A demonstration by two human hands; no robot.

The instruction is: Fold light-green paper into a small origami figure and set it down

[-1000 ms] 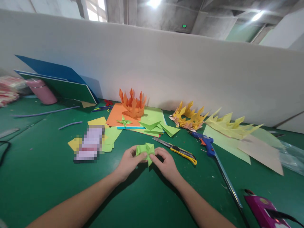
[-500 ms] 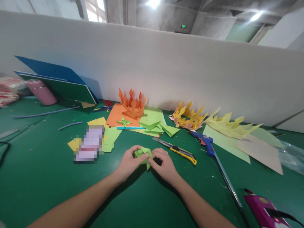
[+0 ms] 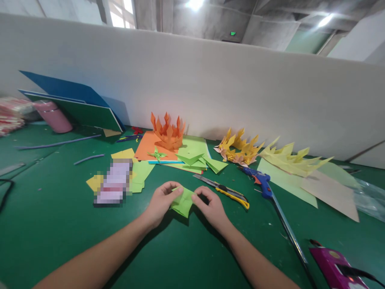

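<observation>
A small folded piece of light green paper [image 3: 183,204] is held up over the green table between my two hands. My left hand [image 3: 162,202] pinches its left edge, thumb on top and fingers behind. At its upper right corner, my right hand [image 3: 210,205] has thumb and forefinger closed on the paper. Creases run across the face turned toward me. Just beyond my right hand lies a yellow box cutter [image 3: 230,192] with its blade out. Folded green paper pieces [image 3: 195,160] rest on stacked sheets behind my hands.
An orange paper crown [image 3: 168,134], a golden one [image 3: 239,148] and a pale yellow one [image 3: 294,158] line the white wall. A blue glue gun [image 3: 261,180] lies right, a pixelated phone-like object [image 3: 114,182] left. A pink bottle [image 3: 54,116] leans before blue and green boards [image 3: 75,112].
The green paper has turned from a bunched, partly opened shape to a flatter face toward me. My left thumb has drawn back to the left; both hands keep hold.
</observation>
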